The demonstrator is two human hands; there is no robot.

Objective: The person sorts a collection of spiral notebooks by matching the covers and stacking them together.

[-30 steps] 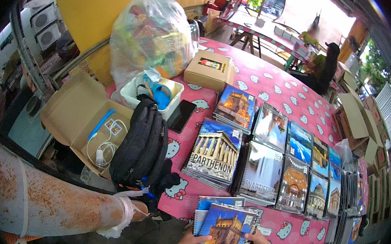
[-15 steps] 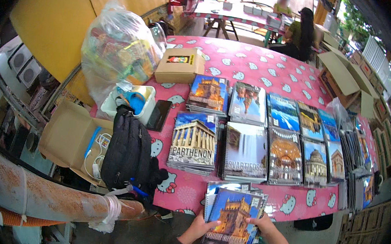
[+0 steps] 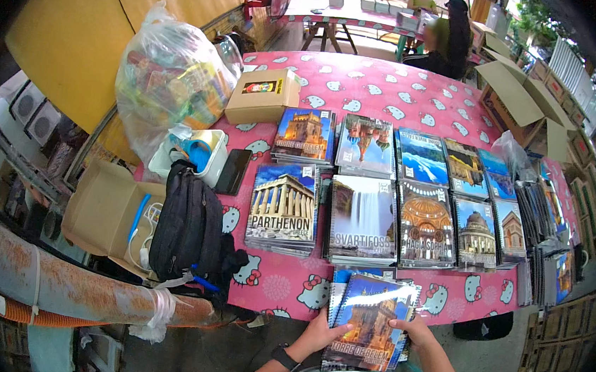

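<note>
Between both hands, at the table's near edge, is a small stack of spiral notebooks [image 3: 369,313]. The top one has a cover with a lit stone tower under a blue sky. The stack fans out unevenly, and other covers peek out behind it. My left hand [image 3: 320,335] grips its left side, with the thumb on the top cover. On the right side my right hand [image 3: 413,331] holds on, thumb over the edge; the fingers underneath are hidden. Beyond lie two rows of notebook piles, among them a temple-cover pile [image 3: 283,209] and a waterfall-cover pile [image 3: 363,220].
At left are a black bag [image 3: 190,223], an open carton [image 3: 101,204] with a white cable, a white bin [image 3: 214,157] and a plastic sack [image 3: 173,76]. More notebooks stand bundled at right near open cartons [image 3: 521,103]. Two people sit at a far table.
The held stack has shifted slightly right and up in view, with both hands still on it. The table and everything on it appear a little further left and higher.
</note>
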